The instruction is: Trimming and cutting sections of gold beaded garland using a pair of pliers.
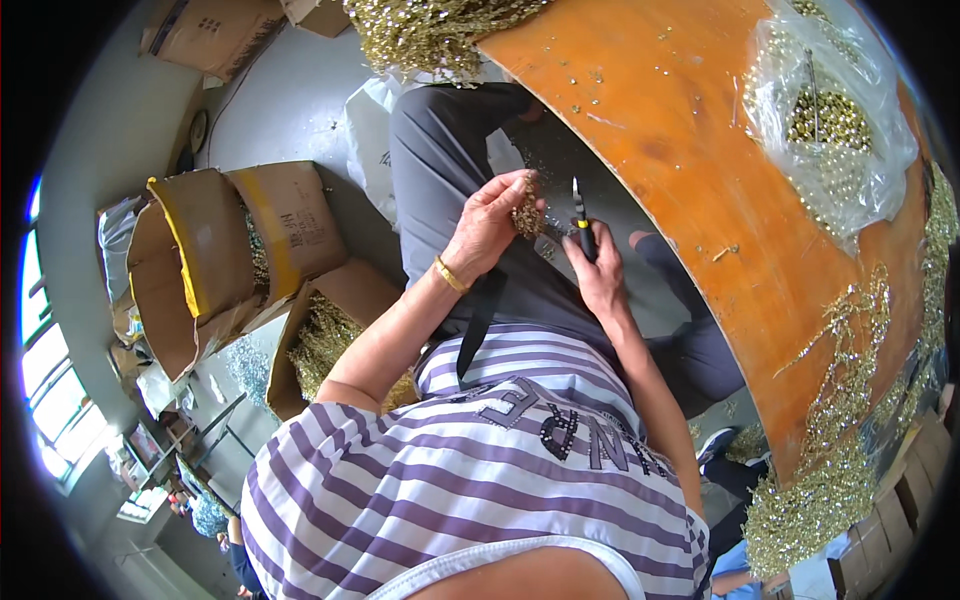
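Over my lap, my left hand (485,222) is closed round a small bunch of gold beaded sprigs (527,214), pinched between thumb and fingers. Just right of it, my right hand (603,280) grips a pair of pliers (581,212) with black and yellow handles. Their slim metal tip points away from me, apart from the bunch. Whether the jaws are parted is too small to tell.
An orange-brown tabletop (640,110) curves along my right. It carries a clear plastic bag (875,190) of gold beads and glittery gold strands (835,400) hanging over its edge. More gold strands (430,35) lie at the far end. Cardboard boxes (210,250) stand left.
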Demonstrator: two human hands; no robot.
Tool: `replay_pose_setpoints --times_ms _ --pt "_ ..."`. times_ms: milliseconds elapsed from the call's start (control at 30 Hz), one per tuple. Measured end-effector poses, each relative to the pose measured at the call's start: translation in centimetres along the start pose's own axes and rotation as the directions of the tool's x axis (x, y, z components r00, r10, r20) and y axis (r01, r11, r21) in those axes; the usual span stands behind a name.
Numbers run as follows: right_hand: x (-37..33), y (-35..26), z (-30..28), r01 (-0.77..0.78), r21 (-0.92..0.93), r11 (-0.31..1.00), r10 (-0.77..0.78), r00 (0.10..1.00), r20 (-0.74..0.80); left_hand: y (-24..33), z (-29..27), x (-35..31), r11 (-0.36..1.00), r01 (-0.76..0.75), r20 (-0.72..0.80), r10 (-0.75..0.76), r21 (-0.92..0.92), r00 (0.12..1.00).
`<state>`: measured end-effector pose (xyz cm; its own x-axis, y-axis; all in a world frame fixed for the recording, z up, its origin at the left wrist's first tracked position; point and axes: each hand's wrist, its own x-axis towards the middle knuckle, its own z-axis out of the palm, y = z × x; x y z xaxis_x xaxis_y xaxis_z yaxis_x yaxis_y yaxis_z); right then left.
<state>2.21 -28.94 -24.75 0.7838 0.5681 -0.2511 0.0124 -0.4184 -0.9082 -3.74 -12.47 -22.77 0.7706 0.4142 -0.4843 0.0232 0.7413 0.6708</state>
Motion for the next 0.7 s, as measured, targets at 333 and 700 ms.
replay_pose_setpoints --times_ms 333,700 --pt "-1.2 -5.5 -1.8 0.276 -0.318 0.907 -0.312 0.948 -0.065 1.3 1.1 -1.3 0.966 0.135 0.237 -0.081 -0.219 0.968" --pt "-1.5 -5.6 -1.9 0.305 -0.442 0.843 -0.388 0.915 -0.108 0.1 1.1 -1.5 0.964 0.161 0.236 -0.109 -0.211 0.966"
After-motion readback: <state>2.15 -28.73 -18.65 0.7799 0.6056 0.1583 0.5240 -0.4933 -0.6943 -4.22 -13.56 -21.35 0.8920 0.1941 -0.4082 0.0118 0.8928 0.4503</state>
